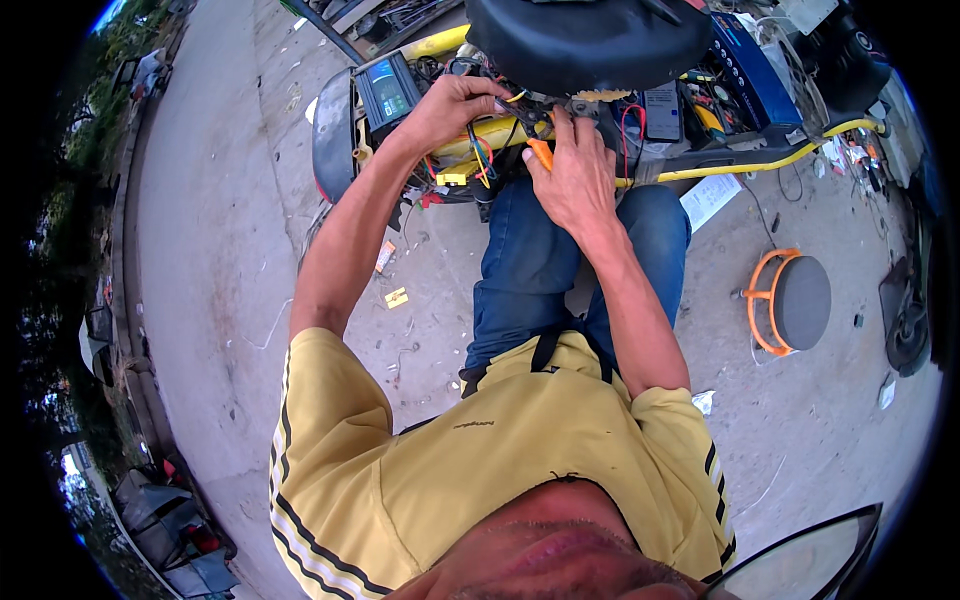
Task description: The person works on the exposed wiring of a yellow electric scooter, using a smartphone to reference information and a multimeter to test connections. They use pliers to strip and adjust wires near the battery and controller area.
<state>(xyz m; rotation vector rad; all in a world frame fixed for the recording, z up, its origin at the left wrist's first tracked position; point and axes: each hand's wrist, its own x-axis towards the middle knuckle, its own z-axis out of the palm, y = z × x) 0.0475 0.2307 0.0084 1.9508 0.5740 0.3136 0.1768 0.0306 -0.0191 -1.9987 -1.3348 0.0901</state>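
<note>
My left hand is closed over dark wires and small parts in the open frame of a yellow-railed vehicle, fingertips pinched on something I cannot make out. My right hand is closed around an orange-handled tool, with its fingers reaching into the wiring. Red, yellow and blue wires hang below my left hand, near a yellow connector. A dark electronic box with a small screen sits left of the hands. A black seat overhangs them.
A phone-like slab, tools and a blue box lie on the vehicle's right. An orange-framed round stool stands right of my knees. A paper sheet and scattered scraps lie on the concrete ground.
</note>
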